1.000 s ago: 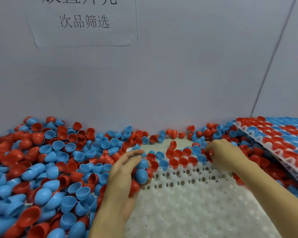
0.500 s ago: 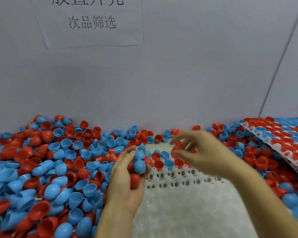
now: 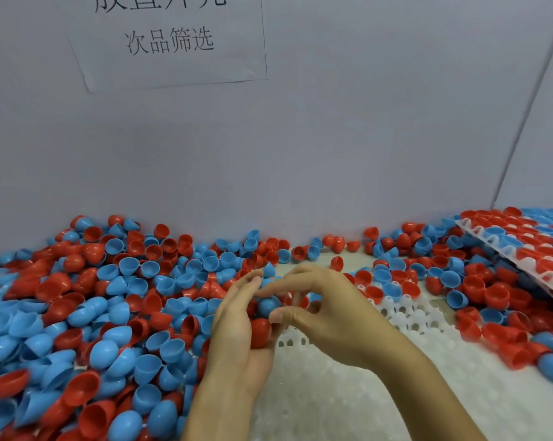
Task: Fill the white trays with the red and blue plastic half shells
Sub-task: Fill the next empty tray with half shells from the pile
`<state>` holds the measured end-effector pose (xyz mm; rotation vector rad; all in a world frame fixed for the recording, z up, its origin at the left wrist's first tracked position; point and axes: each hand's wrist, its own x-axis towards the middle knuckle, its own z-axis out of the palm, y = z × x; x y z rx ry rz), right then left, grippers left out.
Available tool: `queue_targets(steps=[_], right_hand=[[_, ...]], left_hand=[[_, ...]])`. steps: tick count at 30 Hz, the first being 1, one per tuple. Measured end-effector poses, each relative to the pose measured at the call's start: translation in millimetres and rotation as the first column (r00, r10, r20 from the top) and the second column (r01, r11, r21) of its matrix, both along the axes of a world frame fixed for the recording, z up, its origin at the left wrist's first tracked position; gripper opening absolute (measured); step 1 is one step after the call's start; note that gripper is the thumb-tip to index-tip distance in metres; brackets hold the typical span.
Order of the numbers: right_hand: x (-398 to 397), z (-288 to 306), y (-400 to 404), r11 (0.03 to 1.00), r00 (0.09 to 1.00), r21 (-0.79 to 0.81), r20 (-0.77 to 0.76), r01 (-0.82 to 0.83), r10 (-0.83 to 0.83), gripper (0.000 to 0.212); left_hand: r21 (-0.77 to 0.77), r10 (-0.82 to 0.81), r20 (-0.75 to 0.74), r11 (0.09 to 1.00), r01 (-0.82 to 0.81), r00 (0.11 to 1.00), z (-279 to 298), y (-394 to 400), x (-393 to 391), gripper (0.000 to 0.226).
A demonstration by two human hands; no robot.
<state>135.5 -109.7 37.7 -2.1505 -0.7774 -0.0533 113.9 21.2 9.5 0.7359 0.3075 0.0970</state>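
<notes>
Nearest the camera, two bare forearms are reaching in over a white tray (image 3: 348,402) that is lying flat on the table, its near pockets showing no shells. Just beyond, the left hand (image 3: 237,332) is cupping a small handful of shells in curled fingers: one red shell (image 3: 260,333) and one blue shell (image 3: 268,306) are plainly showing, with slivers of others behind them too hidden to count. The right hand (image 3: 326,313) is meeting it from the right, thumb and forefinger closing on the blue shell, the other fingers loosely bent above it.

To the left of the hands a deep heap of loose shells (image 3: 87,329) is spreading across the table, red and blue mixed, far too many to count, some lying rim up and some dome up. Past the hands, the far rows of the white tray are holding a few seated shells (image 3: 393,289), about nine, red and blue in turn. More loose shells are lying to the right of the tray and along the grey wall (image 3: 300,154).

At the far right a second tray (image 3: 523,249) is sitting tilted, filled with red and blue shells. One paper sign (image 3: 170,39) with printed characters is hanging on the wall above.
</notes>
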Motion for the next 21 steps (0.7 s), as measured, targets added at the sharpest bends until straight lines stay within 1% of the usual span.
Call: queue_targets(steps=[3,4,6,7,9,11,12,14,17,19,21], right_hand=[[-1,0,-1,0.999,0.998,0.027,0.031,0.046,-0.047,0.023],[-1,1,-1,0.995,0.997,0.071,0.037,0.063,-0.066,0.02],[-1,4,0,0.971,0.993,0.217,0.028,0.103,-0.111,0.021],[0,6,-1,0.943,0.992,0.311,0.0,0.123,-0.129,0.021],[0,9,0,0.848,0.987,0.504,-0.1,0.162,-0.129,0.016],[-1,10,3,0.738,0.969,0.645,-0.242,0.2,-0.051,0.013],[-2,9,5,0.697,0.953,0.684,-0.304,0.213,0.007,0.015],[-3,5,10,0.669,0.924,0.708,-0.374,0.229,0.08,0.017],[-3,-1,15,0.672,0.9,0.693,-0.427,0.261,0.09,0.017],[-2,-5,16,0.674,0.897,0.69,-0.432,0.262,0.093,0.018],[-2,-6,18,0.695,0.915,0.672,-0.4,0.255,0.05,0.017]], left_hand=[[-0.036,-0.033,-0.019,0.999,0.033,0.999,-1,-3,0,0.025],[-0.042,-0.044,-0.013,0.998,0.043,0.999,-1,-3,0,0.026],[-0.056,-0.061,0.008,0.997,0.061,0.998,1,-4,0,0.026],[-0.069,-0.064,0.004,0.996,0.064,0.998,3,-5,0,0.024],[-0.09,-0.052,-0.029,0.995,0.049,0.998,3,-4,-1,0.022],[-0.072,-0.055,-0.038,0.996,0.052,0.998,3,-4,0,0.027],[-0.059,-0.064,-0.025,0.996,0.062,0.998,3,-4,0,0.032],[-0.042,-0.09,0.015,0.995,0.091,0.996,2,-4,-1,0.034],[-0.031,-0.12,0.064,0.992,0.122,0.991,3,-5,-3,0.029],[-0.018,-0.117,0.071,0.993,0.118,0.991,3,-5,-3,0.032],[0.013,-0.104,0.071,0.995,0.103,0.992,3,-5,-4,0.036]])
